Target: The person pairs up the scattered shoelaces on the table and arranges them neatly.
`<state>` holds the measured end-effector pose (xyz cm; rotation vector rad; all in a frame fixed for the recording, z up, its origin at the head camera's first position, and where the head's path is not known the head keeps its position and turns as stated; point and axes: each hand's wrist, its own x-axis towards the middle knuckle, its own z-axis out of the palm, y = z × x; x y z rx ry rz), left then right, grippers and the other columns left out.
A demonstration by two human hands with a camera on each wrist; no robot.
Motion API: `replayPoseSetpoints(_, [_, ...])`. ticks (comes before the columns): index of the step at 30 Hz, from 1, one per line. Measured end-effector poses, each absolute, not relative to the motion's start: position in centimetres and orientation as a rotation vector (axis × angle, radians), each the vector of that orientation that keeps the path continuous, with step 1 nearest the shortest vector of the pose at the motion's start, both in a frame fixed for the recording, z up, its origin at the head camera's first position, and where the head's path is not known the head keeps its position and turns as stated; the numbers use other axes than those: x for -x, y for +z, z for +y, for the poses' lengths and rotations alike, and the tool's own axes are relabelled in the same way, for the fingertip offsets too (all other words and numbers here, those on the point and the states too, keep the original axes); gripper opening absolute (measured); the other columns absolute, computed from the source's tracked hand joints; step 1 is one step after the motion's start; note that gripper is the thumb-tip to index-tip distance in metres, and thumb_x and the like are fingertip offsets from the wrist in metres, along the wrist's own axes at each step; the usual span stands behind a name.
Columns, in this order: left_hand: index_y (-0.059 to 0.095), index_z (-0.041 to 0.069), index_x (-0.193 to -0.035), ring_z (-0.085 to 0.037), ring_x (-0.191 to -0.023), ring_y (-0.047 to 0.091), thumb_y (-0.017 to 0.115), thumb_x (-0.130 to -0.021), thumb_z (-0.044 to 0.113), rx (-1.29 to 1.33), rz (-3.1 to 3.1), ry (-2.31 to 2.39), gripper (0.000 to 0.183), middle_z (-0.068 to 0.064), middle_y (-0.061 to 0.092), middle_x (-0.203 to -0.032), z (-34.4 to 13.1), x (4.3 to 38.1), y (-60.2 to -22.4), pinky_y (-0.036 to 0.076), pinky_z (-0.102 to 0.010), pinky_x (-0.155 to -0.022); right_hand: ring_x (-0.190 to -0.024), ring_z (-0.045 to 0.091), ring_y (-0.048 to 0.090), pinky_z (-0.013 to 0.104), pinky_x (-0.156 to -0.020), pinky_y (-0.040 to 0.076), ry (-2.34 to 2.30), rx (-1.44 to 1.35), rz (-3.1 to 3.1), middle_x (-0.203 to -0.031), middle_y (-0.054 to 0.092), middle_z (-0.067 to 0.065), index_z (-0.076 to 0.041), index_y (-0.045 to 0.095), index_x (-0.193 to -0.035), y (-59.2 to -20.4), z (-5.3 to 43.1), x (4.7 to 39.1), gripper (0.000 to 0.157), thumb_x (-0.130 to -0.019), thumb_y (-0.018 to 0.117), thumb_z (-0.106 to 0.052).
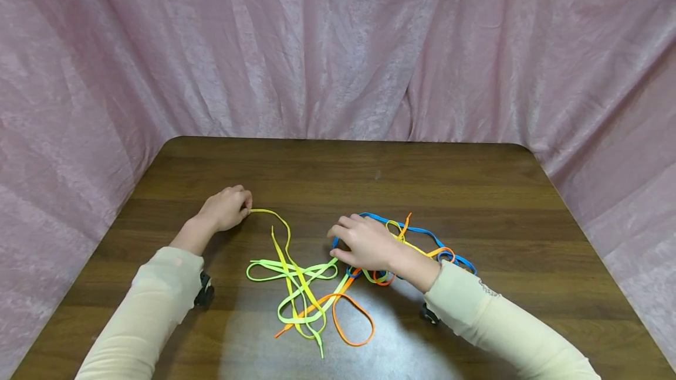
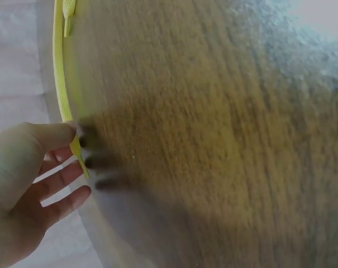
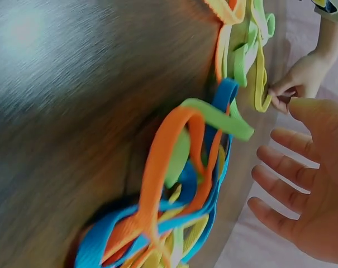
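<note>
My left hand (image 1: 226,209) pinches a flat yellow shoelace (image 2: 59,72) near its tipped end, at the left of the table. From there the lace curves back across a light green shoelace (image 1: 319,345). My right hand (image 1: 367,242) is over the middle of the tangle, fingers spread and relaxed, palm facing the laces in the right wrist view. Beside and under it are a blue shoelace (image 1: 422,230) and an orange shoelace (image 3: 155,151), looped together with yellow and green strands. Part of this tangle is hidden by the right hand and forearm.
The laces lie on a brown wood-grain table (image 1: 296,169) with rounded far corners. Pink curtains (image 1: 338,46) hang behind it and at both sides. Dark devices are strapped at both wrists.
</note>
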<state>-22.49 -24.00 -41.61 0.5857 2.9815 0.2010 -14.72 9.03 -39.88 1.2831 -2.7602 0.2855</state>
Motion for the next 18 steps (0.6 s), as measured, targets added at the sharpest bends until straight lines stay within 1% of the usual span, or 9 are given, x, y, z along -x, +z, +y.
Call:
replayPoseSetpoints(4, [0.056,0.014,-0.078,-0.021,-0.072,0.05,0.059,-0.084,0.009,-0.569,2.983,0.214,0.008,-0.002,0.052,-0.081,-24.3,22.4,-41.6,0.041,-0.039,-0.06,-0.084,0.016,0.055,0.029,-0.069,0.046,0.263,-1.28,-2.821,-0.1,0.06,-0.003,-0.019,0.064,-0.109,-40.0,7.7,14.7,0.03,-0.087,0.059,-0.039])
replayPoseSetpoints(7, [0.055,0.014,-0.077,-0.02,-0.07,0.051,0.059,-0.084,0.009,-0.57,2.993,0.229,0.009,-0.001,0.053,-0.077,-24.5,22.2,-41.6,0.041,-0.038,-0.057,-0.086,0.015,0.056,0.028,-0.07,0.046,0.237,-1.282,-2.859,-0.1,0.059,-0.004,-0.02,0.064,-0.11,-40.4,6.7,14.6,0.031,-0.088,0.058,-0.04])
replayPoseSetpoints(13, [0.053,0.015,-0.075,-0.02,-0.067,0.053,0.06,-0.082,0.009,-0.586,3.021,0.255,0.012,0.001,0.053,-0.071,-24.5,21.8,-41.4,0.04,-0.038,-0.054,-0.083,0.015,0.055,0.025,-0.064,0.045,0.225,-1.298,-2.89,-0.093,0.059,-0.005,-0.021,0.065,-0.102,-41.2,4.9,14.0,0.026,-0.087,0.059,-0.041])
replayPoseSetpoints(18, [0.056,0.014,-0.078,-0.019,-0.066,0.053,0.061,-0.083,0.008,-0.609,3.018,0.253,0.01,0.002,0.054,-0.072,-24.6,21.6,-41.0,0.041,-0.038,-0.053,-0.079,0.014,0.054,0.024,-0.059,0.043,0.196,-1.282,-2.909,-0.091,0.057,-0.005,-0.02,0.064,-0.1,-41.5,3.1,13.4,0.025,-0.086,0.059,-0.041])
